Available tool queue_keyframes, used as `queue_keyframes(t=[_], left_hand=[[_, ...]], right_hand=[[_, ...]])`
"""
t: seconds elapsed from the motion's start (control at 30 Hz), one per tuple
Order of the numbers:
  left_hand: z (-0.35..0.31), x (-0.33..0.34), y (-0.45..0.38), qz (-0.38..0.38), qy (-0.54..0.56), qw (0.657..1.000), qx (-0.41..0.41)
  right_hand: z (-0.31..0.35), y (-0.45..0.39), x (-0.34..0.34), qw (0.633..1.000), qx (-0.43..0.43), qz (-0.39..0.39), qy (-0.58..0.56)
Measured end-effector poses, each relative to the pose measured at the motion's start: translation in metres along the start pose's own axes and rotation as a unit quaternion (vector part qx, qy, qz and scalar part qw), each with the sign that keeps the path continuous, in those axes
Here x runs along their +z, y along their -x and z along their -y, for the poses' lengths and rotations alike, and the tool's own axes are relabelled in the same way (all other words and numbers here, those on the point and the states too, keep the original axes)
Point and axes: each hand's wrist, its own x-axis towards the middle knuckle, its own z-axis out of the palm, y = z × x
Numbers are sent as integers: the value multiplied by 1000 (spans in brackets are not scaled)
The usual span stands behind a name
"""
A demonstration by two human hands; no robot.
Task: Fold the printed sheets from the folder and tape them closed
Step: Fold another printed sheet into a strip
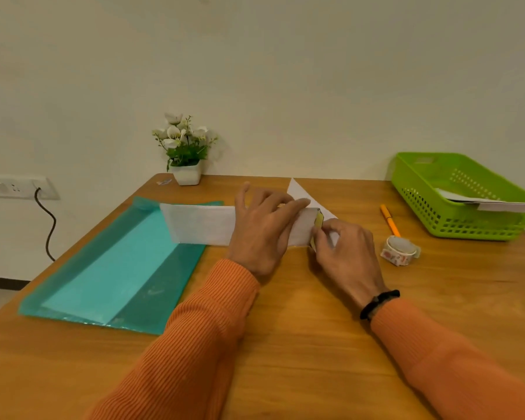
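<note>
A folded printed sheet (199,223) lies as a long white strip across the middle of the wooden table. My left hand (262,227) rests flat on its right half, fingers spread, pinning it down. At the strip's right end my right hand (347,254) pinches a short yellowish piece of tape (318,221) against the edge. Another white sheet (299,191) pokes out from behind the strip as a triangle. A teal folder (112,268) lies open to the left, its far corner under the strip. A roll of patterned tape (400,250) sits just right of my right hand.
An orange pen (390,220) lies behind the tape roll. A green plastic basket (464,195) holding papers stands at the far right. A small white pot of artificial flowers (186,153) is at the table's back edge. A wall socket with a black cable (47,219) is to the left.
</note>
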Motion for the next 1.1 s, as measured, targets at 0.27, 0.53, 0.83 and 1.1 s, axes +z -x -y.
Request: queue_keyframes(t=[0.27,0.53,0.83,1.1], left_hand=[[21,1,1,123,-88,986,-63],[21,-2,2,155,-47,987,-23],[24,3,3,132,-15,991,-32],[26,2,4,102,1,994,-31]], right_hand=[[1,-4,-3,989,10,10,-150],[4,-6,-10,962,24,115,-246],[-7,-17,-21,958,51,77,-273],[-25,-26,-27,913,105,109,-378]])
